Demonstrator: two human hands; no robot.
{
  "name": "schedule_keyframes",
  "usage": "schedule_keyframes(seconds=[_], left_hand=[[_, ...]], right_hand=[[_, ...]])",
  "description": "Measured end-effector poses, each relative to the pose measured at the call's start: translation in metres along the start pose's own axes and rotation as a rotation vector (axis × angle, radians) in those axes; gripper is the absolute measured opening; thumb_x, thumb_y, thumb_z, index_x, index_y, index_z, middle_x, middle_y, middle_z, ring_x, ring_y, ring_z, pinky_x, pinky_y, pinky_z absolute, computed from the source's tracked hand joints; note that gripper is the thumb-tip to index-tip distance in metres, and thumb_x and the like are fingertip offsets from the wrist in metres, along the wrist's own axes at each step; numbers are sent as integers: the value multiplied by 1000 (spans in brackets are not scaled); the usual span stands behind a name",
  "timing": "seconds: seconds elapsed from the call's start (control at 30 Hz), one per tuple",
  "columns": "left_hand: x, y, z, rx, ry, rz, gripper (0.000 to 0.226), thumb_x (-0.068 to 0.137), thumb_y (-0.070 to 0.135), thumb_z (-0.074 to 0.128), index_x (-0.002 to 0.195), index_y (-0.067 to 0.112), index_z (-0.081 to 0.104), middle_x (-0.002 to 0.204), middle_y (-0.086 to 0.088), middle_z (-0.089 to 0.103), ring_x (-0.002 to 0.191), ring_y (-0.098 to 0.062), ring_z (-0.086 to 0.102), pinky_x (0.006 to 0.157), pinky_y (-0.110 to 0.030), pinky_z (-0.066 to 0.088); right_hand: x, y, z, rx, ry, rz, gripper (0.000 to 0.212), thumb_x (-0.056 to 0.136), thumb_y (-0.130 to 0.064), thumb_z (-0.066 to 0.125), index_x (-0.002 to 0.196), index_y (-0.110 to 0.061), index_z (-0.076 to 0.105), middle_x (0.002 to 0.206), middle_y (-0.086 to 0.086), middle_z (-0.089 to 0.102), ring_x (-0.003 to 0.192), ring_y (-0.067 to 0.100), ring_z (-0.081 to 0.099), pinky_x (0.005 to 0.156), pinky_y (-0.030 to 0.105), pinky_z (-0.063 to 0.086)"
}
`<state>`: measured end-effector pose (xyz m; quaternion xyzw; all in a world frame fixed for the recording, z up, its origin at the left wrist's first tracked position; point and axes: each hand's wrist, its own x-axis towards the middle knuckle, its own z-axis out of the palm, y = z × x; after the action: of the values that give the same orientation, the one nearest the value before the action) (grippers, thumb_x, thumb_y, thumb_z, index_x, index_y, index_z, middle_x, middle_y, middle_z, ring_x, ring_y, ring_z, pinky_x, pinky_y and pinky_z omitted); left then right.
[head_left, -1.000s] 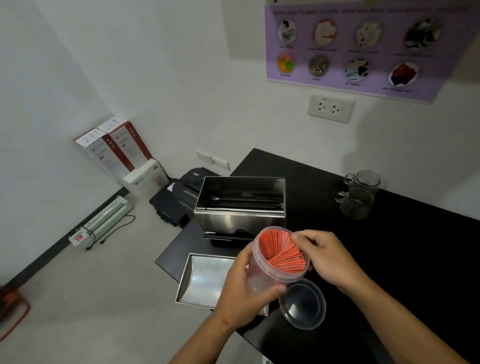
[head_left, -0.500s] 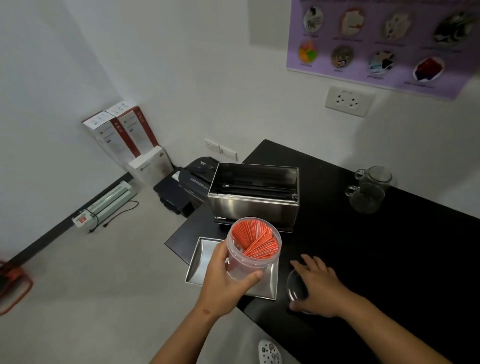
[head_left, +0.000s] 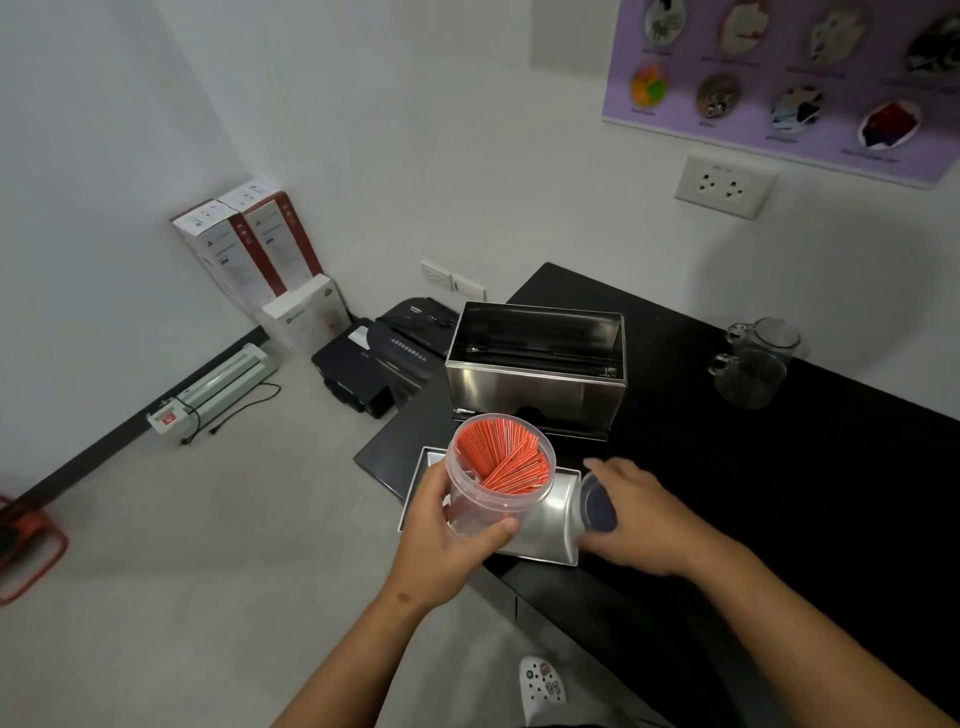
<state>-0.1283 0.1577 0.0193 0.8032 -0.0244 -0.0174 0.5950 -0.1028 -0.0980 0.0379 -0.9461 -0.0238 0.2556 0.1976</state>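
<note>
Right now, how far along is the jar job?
Done: the jar is open, full of red packets. In hand: left hand grips it; right hand holds the lid, tilted. Left: probably capping the jar.

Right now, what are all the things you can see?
table: one, black, by wall
tray: one, steel, table's near corner
box: one, steel, open, on table
mugs: two, clear, on table
jar: one, clear, over tray
sachets: many, orange-red, in jar
lid: one, clear, beside jar
poster: one, purple, wall
sockets: three, white, wall
cartons: three, white-red, floor corner
laminator: one, white, floor
machines: two, black, floor by table
frame: one, orange, floor, left
shoe: one, white, floor
left hand: one, grips jar
right hand: one, holds lid
</note>
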Motion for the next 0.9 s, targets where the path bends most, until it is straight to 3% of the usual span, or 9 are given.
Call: schedule_keyframes(seconds=[0.13,0.27,0.37,0.47,0.57,0.67,0.77,0.9], left_hand=[[-9,0,-21,-15,7,21,73,76,23,95,134,43,56,129,20,68,125,-6,64,95,-16,55],[-20,3,-46,-4,42,43,77,73,35,95,138,43,54,133,14,67,127,-10,63,97,-21,56],[-29,8,-64,-13,83,56,77,72,38,94,137,45,53,132,16,67,127,-7,63,97,-19,55],[-40,15,-82,-24,116,58,76,71,39,95,134,47,53,128,26,66,124,-1,63,95,-15,54],[-50,22,-96,-25,132,68,77,70,35,93,135,44,53,127,33,65,123,4,62,92,-10,52],[-57,25,-107,-20,137,92,75,71,29,93,135,40,56,128,28,68,124,-1,64,92,-13,53],[-62,33,-114,-13,127,125,72,72,26,93,132,43,57,126,29,69,122,-1,65,92,-12,53],[-63,39,-118,-51,105,162,74,75,24,95,138,38,58,131,18,70,126,-10,65,97,-19,55]], right_hand=[[-23,-35,-34,153,96,-105,108,79,-66,73,163,-39,11,166,-6,25,144,17,43,111,37,45],[-46,-77,-56,328,262,-202,104,83,-60,75,161,-47,7,167,-7,26,148,19,40,109,40,43],[-54,-100,-62,405,386,-285,87,84,-55,75,156,-43,26,160,-7,35,143,16,43,102,30,38],[-57,-119,-60,556,456,-297,72,80,-51,80,138,-38,40,137,-12,48,123,5,52,96,21,37],[-59,-134,-52,725,513,-310,61,73,-49,83,117,-31,46,137,-14,49,126,14,57,107,37,49],[-58,-148,-40,810,525,-340,53,66,-57,81,100,-27,51,146,-12,49,128,21,60,105,47,55],[-59,-161,-26,793,511,-355,54,62,-70,73,91,-28,54,140,-18,53,130,18,58,99,46,58],[-62,-175,-5,747,479,-423,58,70,-72,75,81,-20,50,137,-18,55,128,5,55,95,31,56]])
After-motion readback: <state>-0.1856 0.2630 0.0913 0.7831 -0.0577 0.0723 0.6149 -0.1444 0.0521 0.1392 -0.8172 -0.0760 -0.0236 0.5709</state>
